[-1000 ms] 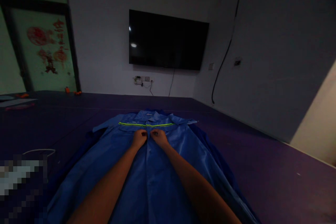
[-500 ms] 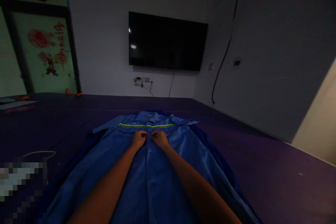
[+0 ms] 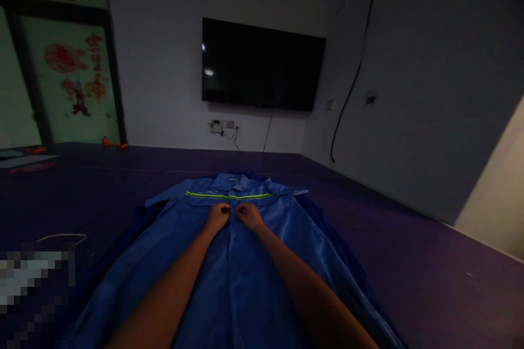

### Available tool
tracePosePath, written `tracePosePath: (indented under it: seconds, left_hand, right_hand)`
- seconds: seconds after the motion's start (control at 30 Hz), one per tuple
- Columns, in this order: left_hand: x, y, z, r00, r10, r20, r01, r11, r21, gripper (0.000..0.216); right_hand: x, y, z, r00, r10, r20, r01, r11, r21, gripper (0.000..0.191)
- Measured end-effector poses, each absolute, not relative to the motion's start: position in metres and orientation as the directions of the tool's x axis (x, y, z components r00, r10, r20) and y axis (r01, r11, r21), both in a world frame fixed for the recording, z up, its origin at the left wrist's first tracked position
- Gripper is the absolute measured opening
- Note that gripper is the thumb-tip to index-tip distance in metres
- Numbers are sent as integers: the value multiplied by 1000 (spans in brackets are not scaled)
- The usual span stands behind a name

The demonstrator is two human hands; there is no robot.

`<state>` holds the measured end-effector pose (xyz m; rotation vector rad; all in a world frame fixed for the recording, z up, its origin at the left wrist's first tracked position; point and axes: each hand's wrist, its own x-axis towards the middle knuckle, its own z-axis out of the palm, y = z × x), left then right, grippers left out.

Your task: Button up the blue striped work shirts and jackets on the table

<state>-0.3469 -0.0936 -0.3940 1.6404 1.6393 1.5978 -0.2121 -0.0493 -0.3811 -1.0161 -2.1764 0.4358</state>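
A blue work shirt (image 3: 262,262) lies spread face up with its collar (image 3: 233,181) at the far end. A yellow-green stripe (image 3: 204,194) runs across its chest. Just below that stripe, my left hand (image 3: 218,217) pinches the front placket from the left side. My right hand (image 3: 249,216) faces it from the right, thumb and fingertips closed on the same placket. Whatever lies between the fingertips is too small and dark to make out. Darker blue cloth (image 3: 347,245) shows from beneath the shirt on both sides.
The shirt rests on a purple floor (image 3: 417,262). A blurred pale item (image 3: 28,278) and a thin white cord (image 3: 61,236) lie at left. Orange objects (image 3: 121,146) sit by the glass door (image 3: 77,82). A television (image 3: 262,65) hangs on the far wall; a black cable (image 3: 352,87) dangles at right.
Both hands stay at the placket below the stripe, with hardly any shift of the fingers. The view has moved very slightly; the shirt lies as before.
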Motion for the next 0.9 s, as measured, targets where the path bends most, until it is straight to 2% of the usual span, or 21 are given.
tracePosePath:
  seconds: [0.17, 0.27, 0.5, 0.7, 0.9]
  left_hand:
    - [-347, -97, -391, -296, 814, 499, 523, -300, 798, 26]
    - [-347, -99, -389, -313, 808, 500, 534, -285, 796, 26]
    - [-347, -98, -390, -339, 830, 442, 522, -225, 823, 25]
    - [-347, -99, -392, -302, 850, 432, 501, -244, 831, 24]
    - [-348, -98, -392, -284, 854, 436, 512, -250, 822, 24]
  right_hand:
    - [-213, -58, -373, -489, 730, 478, 603, 679, -420, 15]
    - [-215, -62, -370, -485, 724, 491, 625, 680, -384, 10]
    - [-215, -62, -373, -460, 749, 477, 641, 652, -405, 8]
    - [-215, -60, -375, -440, 782, 442, 628, 619, -471, 6]
    - [-218, -58, -375, -423, 802, 421, 655, 592, -469, 4]
